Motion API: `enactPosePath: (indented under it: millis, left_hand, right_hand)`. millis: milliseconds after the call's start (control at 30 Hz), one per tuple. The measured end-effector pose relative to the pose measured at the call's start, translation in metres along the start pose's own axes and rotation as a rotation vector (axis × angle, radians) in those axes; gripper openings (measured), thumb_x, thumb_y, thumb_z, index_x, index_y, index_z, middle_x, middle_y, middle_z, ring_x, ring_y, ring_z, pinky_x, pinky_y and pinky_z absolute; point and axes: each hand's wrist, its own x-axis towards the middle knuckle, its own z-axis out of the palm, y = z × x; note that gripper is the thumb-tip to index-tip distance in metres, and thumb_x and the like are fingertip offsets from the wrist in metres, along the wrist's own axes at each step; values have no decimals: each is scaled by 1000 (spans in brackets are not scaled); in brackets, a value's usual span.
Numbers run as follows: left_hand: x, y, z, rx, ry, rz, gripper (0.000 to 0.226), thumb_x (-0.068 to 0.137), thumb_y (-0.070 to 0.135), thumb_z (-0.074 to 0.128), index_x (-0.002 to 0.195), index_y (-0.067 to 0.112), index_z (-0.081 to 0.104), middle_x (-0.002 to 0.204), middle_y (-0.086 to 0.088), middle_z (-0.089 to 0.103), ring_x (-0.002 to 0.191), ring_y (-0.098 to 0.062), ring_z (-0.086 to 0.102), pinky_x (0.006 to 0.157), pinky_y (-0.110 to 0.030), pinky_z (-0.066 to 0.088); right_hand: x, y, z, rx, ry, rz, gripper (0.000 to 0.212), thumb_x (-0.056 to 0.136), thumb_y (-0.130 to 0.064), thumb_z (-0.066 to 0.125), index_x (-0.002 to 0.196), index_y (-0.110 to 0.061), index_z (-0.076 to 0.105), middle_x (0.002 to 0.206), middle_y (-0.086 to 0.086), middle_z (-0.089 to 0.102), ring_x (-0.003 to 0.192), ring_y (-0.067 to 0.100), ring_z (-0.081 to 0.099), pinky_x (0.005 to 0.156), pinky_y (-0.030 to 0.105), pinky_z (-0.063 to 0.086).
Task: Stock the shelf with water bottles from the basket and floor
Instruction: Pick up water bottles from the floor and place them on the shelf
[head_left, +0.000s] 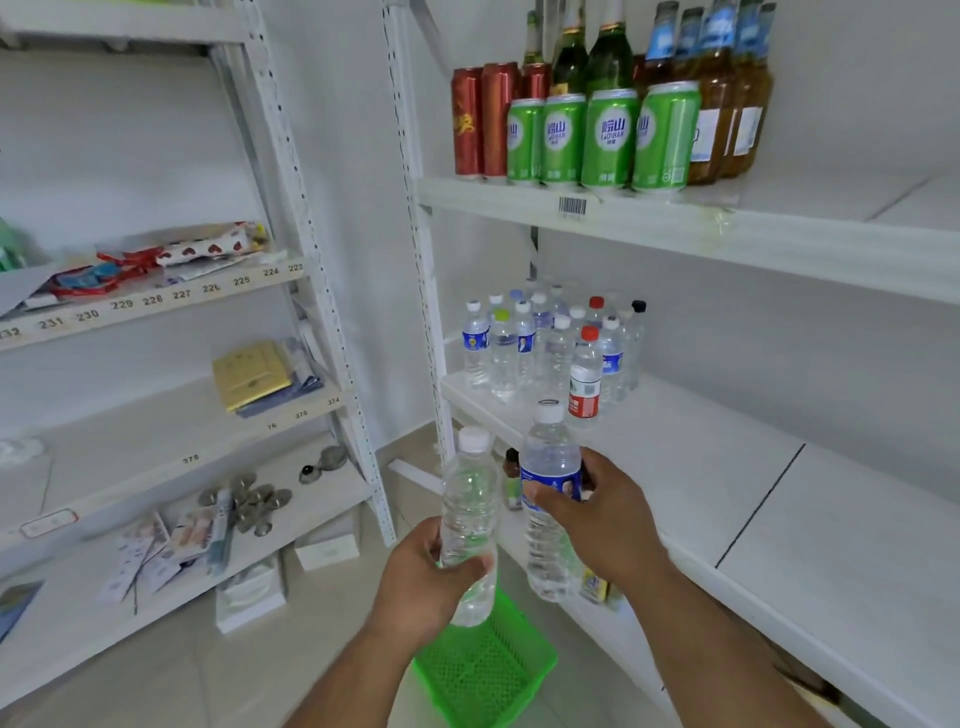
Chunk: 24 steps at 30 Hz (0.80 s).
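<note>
My left hand (421, 582) grips a clear unlabelled water bottle (470, 499) with a white cap, held upright. My right hand (602, 514) grips a second water bottle (550, 467) with a blue label and white cap, held upright just in front of the middle shelf (701, 467). Several water bottles (550, 343) with white, red, green and black caps stand in a cluster at the left end of that shelf. The green mesh basket (488, 670) sits on the floor below my hands, and what shows of it holds nothing.
Green cans (602, 137), red cans and glass bottles fill the upper shelf. The left rack (156, 467) holds packets, a gold box and small metal items. White boxes (327, 551) lie on the floor. A small bottle (511, 478) stands on the lower shelf behind my hands.
</note>
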Motion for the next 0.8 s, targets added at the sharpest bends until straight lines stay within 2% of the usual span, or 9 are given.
enactPosePath:
  millis: [133,233,333,567,667,800]
  left_hand:
    - [51,-9,-35,48,-108,53,34,70,32,83,100,38,69,96,21,75,87,3,70,78,-26,54]
    - [84,-12,-56,48,-178,81,32,69,35,83,95,45,68,94,26,73,83,8,68,71,-19,50]
    - [111,-15,-71,52,-246,112,37,65,42,80,99,45,67,95,25,74,84,7,69,73,-21,51]
    - [172,-24,-71,29,-318,128,40,60,49,78,98,50,66,94,20,75,85,2,71,78,-29,54]
    - [197,-24,-60,36,-328,120,39,59,49,77,96,51,66,92,20,76,81,3,71,74,-26,53]
    - [227,-17,-43,68,-330,106,41,56,49,77,95,54,65,89,22,75,78,4,70,68,-21,51]
  right_hand:
    - [24,-13,38,-10,80,32,29,75,-46,77,100,-49,64,93,-27,69,87,-4,63,73,22,51]
    - [38,-25,65,-6,148,62,30,76,-44,78,103,-44,66,92,-29,69,86,-6,64,66,12,46]
    - [50,-35,86,-18,199,83,33,76,-45,78,106,-42,67,93,-30,69,87,-9,63,62,6,42]
    - [88,-27,104,-47,265,134,41,73,-51,76,112,-43,65,99,-27,70,92,-6,63,72,19,48]
    - [108,-11,105,-48,293,152,43,71,-54,74,112,-43,65,99,-29,69,92,-7,63,74,21,50]
    - [135,8,102,-8,329,166,40,73,-48,76,110,-42,65,98,-27,70,92,-5,63,78,27,54]
